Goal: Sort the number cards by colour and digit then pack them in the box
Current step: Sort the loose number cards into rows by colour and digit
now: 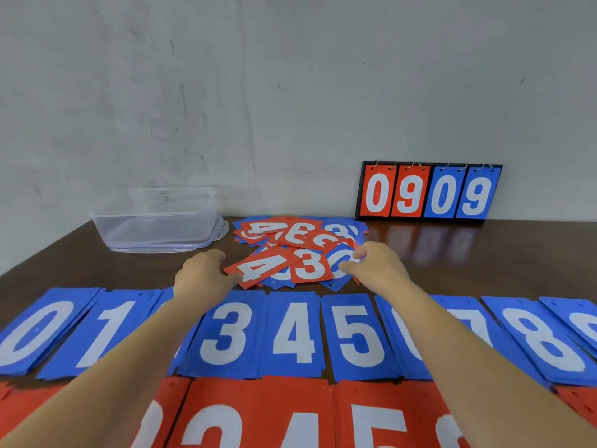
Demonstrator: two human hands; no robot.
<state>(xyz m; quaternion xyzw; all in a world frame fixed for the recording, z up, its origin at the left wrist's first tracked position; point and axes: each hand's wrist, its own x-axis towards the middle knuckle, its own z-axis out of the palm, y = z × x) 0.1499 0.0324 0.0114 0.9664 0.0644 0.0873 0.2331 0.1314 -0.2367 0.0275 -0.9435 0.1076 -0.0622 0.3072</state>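
Clearly the loose cards (300, 237) heaped on the table (64, 263) look thin, light, slick and bendy (best pinched at an edge). The left hand (203, 274) pinches the red 4 (263, 268), and the right hand (376, 270) pinches a blue card (339, 258) beside the red 3 (310, 265).

My left hand (203, 273) grips the edge of a red 4 card (263, 266), and my right hand (376, 270) pinches a blue card (336, 258). The mixed pile (300, 236) lies just beyond both hands, and the clear box (155, 221) sits beyond my left.
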